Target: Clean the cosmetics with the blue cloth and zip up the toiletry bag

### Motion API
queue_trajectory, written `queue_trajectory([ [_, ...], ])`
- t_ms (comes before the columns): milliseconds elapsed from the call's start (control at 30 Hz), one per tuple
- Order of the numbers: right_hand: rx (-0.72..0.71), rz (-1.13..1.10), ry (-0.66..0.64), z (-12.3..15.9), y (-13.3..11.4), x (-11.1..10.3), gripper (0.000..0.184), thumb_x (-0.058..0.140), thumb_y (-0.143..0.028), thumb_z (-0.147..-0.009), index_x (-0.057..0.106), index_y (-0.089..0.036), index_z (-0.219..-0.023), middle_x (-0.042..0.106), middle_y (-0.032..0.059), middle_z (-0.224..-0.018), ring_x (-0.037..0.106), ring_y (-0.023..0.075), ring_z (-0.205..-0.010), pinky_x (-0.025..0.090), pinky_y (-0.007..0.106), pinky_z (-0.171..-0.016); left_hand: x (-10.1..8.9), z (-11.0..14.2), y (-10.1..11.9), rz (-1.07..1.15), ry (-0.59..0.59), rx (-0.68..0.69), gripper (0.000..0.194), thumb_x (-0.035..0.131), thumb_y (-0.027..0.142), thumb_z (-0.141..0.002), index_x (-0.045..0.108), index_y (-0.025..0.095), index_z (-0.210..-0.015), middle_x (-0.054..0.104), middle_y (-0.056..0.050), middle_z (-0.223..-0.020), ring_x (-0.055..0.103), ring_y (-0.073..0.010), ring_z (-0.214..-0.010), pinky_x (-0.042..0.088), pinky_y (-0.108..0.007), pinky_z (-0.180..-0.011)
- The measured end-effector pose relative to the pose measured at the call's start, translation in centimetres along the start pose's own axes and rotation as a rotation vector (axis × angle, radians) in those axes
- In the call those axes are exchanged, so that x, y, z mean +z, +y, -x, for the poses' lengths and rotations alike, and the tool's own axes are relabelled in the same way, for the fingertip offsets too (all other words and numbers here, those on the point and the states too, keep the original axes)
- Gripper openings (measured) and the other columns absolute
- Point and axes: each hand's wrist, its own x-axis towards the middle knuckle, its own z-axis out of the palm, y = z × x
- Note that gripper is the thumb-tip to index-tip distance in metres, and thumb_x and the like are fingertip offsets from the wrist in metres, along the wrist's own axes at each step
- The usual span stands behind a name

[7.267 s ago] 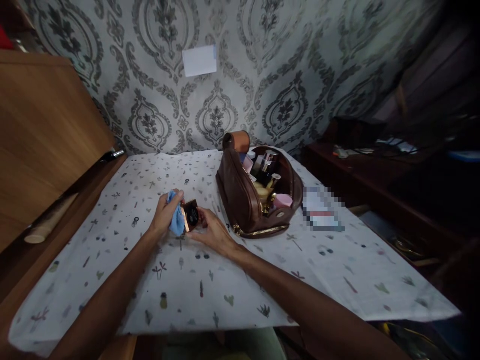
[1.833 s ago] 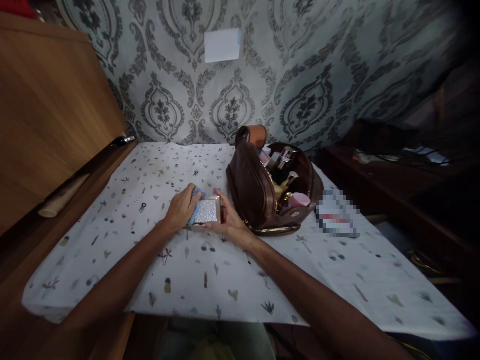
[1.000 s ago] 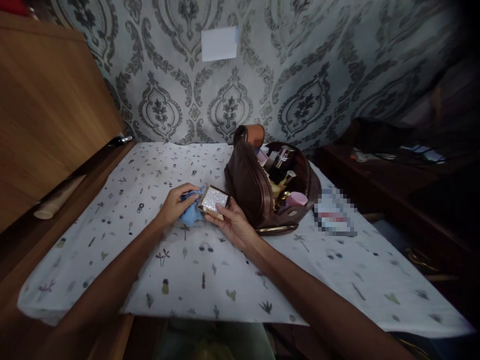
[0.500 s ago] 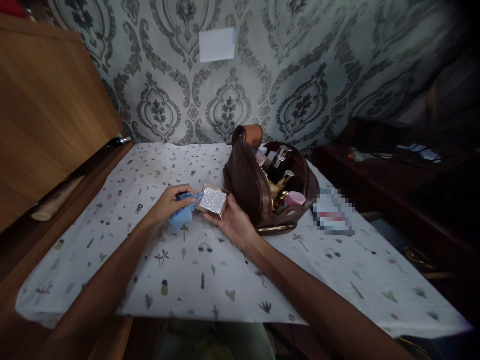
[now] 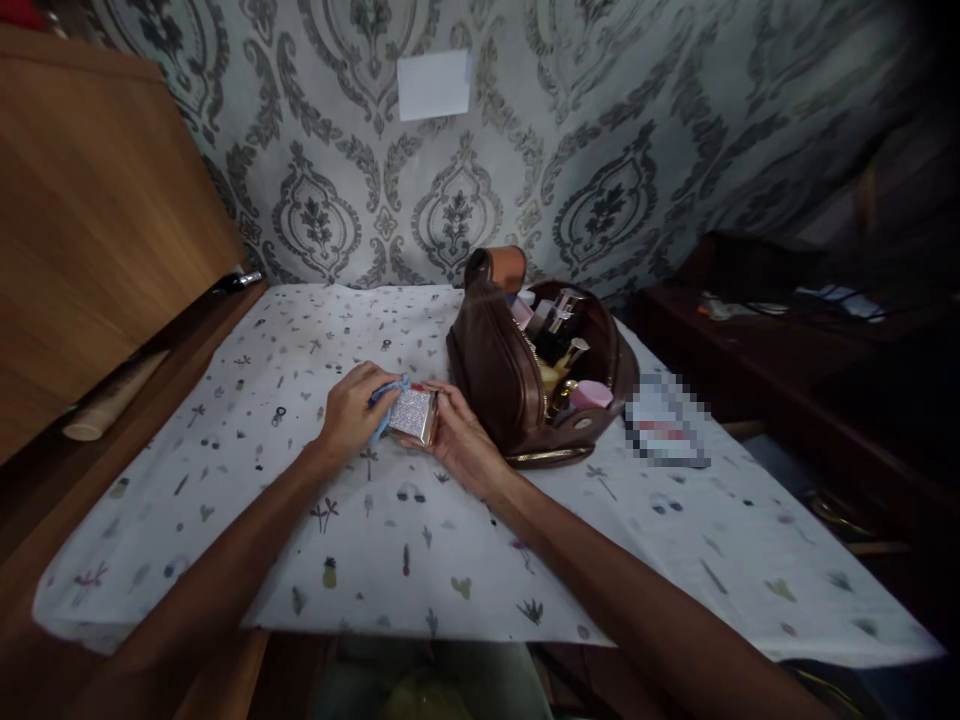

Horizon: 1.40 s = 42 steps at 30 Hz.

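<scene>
My right hand [image 5: 459, 440] grips a small glittery silver compact case [image 5: 413, 413] just above the patterned tablecloth [image 5: 390, 560]. My left hand [image 5: 352, 413] is closed on a blue cloth [image 5: 384, 396] and presses it against the left side of the case. Both hands meet a little left of an open brown leather cosmetic bag [image 5: 499, 375], which holds several bottles and tubes.
A wooden panel [image 5: 90, 230] rises at the left with a pale roll [image 5: 112, 398] on its ledge. A blurred packet [image 5: 666, 422] lies right of the bag. A dark side table [image 5: 780, 350] stands at the right. Patterned wallpaper with a white note [image 5: 433, 84] is behind.
The case has been turned from flat in my right palm to more upright. My left hand has brought the blue cloth back against it.
</scene>
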Motion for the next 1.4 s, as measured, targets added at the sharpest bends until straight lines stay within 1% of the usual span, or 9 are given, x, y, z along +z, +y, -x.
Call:
queue_trajectory([
  [267, 0.005, 0.050, -0.007, 0.3, 0.5, 0.4, 0.047, 0.081, -0.056, -0.074, 0.058, -0.034, -0.109, 0.068, -0.0036, -0.116, 0.069, 0.0184, -0.093, 0.063, 0.037, -0.074, 0.5, 0.6, 1.6, -0.069, -0.011, 0.152, 0.026, 0.051, 0.030, -0.100, 0.074, 0.020, -0.106, 0.066, -0.007, -0.092, 0.062, -0.0193, -0.088, 0.051, -0.033, -0.079],
  [533, 0.011, 0.020, -0.019, 0.1, 0.6, 0.2, 0.048, 0.082, -0.055, -0.074, 0.058, -0.035, -0.111, 0.069, -0.0042, -0.113, 0.068, 0.0164, -0.090, 0.061, 0.037, -0.076, 0.5, 0.5, 1.3, -0.041, -0.074, 0.293, 0.024, 0.052, 0.028, -0.100, 0.074, 0.023, -0.109, 0.068, -0.007, -0.099, 0.063, -0.0179, -0.090, 0.052, -0.032, -0.079],
  [733, 0.002, -0.029, -0.022, -0.2, 0.5, -0.3, 0.047, 0.083, -0.053, -0.073, 0.060, -0.035, -0.110, 0.068, -0.0059, -0.109, 0.065, 0.0126, -0.079, 0.061, 0.033, -0.073, -0.1, 0.3, 1.7, -0.014, -0.264, 0.386, 0.024, 0.051, 0.026, -0.101, 0.075, 0.024, -0.103, 0.069, -0.007, -0.103, 0.064, -0.0188, -0.099, 0.053, -0.030, -0.080],
  [867, -0.034, -0.050, 0.020, -0.5, 0.7, -0.4, 0.040, 0.081, -0.052, -0.076, 0.061, -0.034, -0.107, 0.069, -0.0053, -0.110, 0.065, 0.0142, -0.086, 0.059, 0.029, -0.069, -1.2, 0.1, 2.1, -0.003, -0.425, 0.385, 0.020, 0.057, 0.030, -0.098, 0.077, 0.026, -0.101, 0.068, -0.005, -0.097, 0.064, -0.0180, -0.094, 0.052, -0.028, -0.077],
  [967, -0.062, -0.051, 0.049, -0.6, 0.8, -0.3, 0.039, 0.082, -0.048, -0.076, 0.060, -0.033, -0.104, 0.071, -0.0044, -0.106, 0.066, 0.0160, -0.093, 0.058, 0.027, -0.068, -1.8, -0.1, 2.1, -0.009, -0.484, 0.376, 0.020, 0.058, 0.029, -0.098, 0.077, 0.028, -0.100, 0.068, -0.004, -0.097, 0.064, -0.0167, -0.091, 0.050, -0.026, -0.074],
  [1033, -0.062, -0.053, 0.052, -0.6, 0.7, -0.3, 0.041, 0.084, -0.046, -0.075, 0.058, -0.033, -0.105, 0.072, -0.0049, -0.104, 0.068, 0.0171, -0.094, 0.060, 0.029, -0.071, -2.0, -0.2, 1.9, -0.007, -0.501, 0.359, 0.019, 0.058, 0.030, -0.097, 0.077, 0.028, -0.100, 0.068, -0.003, -0.097, 0.064, -0.0164, -0.090, 0.050, -0.026, -0.074],
  [1133, -0.035, -0.059, 0.048, -0.6, 0.7, -0.4, 0.042, 0.084, -0.043, -0.075, 0.055, -0.034, -0.105, 0.072, -0.0068, -0.103, 0.069, 0.0160, -0.090, 0.062, 0.033, -0.073, -2.2, -0.4, 1.2, 0.006, -0.470, 0.315, 0.019, 0.059, 0.032, -0.097, 0.077, 0.026, -0.101, 0.069, -0.004, -0.097, 0.064, -0.0174, -0.091, 0.050, -0.028, -0.076],
  [1333, 0.012, -0.067, 0.050, -0.7, 0.8, -0.8, 0.039, 0.083, -0.039, -0.077, 0.055, -0.033, -0.104, 0.072, -0.0067, -0.101, 0.070, 0.0151, -0.084, 0.063, 0.031, -0.066, -2.1, -0.8, -0.1, 0.000, -0.212, 0.083, 0.023, 0.055, 0.031, -0.097, 0.075, 0.023, -0.104, 0.068, -0.005, -0.097, 0.064, -0.0187, -0.088, 0.050, -0.030, -0.076],
  [1400, 0.028, -0.043, 0.051, -0.6, 0.7, -0.8, 0.036, 0.081, -0.040, -0.079, 0.056, -0.032, -0.103, 0.072, -0.0059, -0.100, 0.070, 0.0167, -0.086, 0.063, 0.032, -0.067, -2.2, -1.0, -0.3, 0.022, -0.169, 0.018, 0.024, 0.054, 0.030, -0.097, 0.075, 0.023, -0.103, 0.067, -0.005, -0.096, 0.064, -0.0191, -0.088, 0.050, -0.031, -0.078],
])
